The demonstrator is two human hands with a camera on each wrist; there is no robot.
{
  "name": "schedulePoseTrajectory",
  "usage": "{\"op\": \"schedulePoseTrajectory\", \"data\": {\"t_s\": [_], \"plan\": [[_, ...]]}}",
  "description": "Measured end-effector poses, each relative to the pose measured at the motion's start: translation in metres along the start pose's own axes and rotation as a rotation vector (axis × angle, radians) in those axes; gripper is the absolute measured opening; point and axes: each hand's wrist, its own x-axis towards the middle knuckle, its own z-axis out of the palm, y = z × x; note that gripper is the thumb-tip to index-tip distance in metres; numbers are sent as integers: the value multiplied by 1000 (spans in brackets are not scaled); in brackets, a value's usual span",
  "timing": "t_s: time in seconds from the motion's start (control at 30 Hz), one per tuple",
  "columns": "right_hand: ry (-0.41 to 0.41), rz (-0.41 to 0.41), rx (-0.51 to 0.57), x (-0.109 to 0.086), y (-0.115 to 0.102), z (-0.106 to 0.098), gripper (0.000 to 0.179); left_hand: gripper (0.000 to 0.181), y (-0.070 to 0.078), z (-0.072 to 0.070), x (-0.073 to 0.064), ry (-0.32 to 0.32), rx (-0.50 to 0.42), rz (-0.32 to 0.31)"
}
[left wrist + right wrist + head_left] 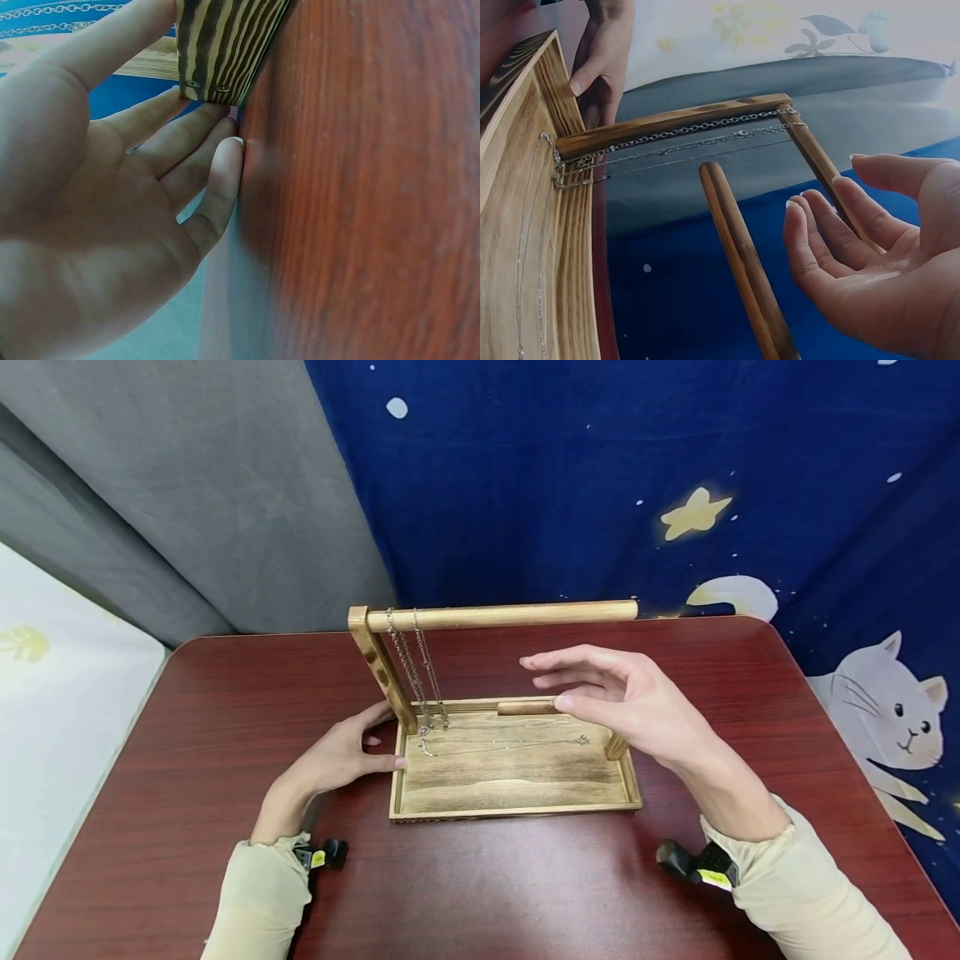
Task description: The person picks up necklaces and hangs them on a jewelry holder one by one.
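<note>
Head | wooden tray (517, 795) | thin chains (507, 747) inside | left fingers (378, 763) touch tray

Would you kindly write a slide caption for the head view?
Chains hang from a wooden stand while the left hand touches its tray and the empty right hand hovers nearby.

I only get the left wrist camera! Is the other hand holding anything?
Observer: No, the right hand is empty.
Operator: Ooh, okay! Are any necklaces hanging up?
Observer: Yes, silvery chains hang over the high wooden bar, near its left end.
Operator: And is anything lying down flat in the tray?
Observer: Yes, a thin necklace lies stretched out across the floor of the wooden tray.
</note>
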Motion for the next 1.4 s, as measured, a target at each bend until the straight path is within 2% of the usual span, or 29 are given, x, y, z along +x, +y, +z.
{"op": "schedulePoseTrajectory", "data": {"t_s": [0.47,0.73,1.1,1.4], "plan": [[-40,26,-72,-12,5,-6,43,89,0,0,0,-1,-8,5],[-48,35,-57,-17,11,-7,42,91,1,-1,-1,-4,-1,-6],[-47,64,-46,-25,23,-4,41,91,1,0,1,-8,-24,14],[-54,53,-57,-29,29,-5,40,90,1,-1,0,-3,-13,7]]}}
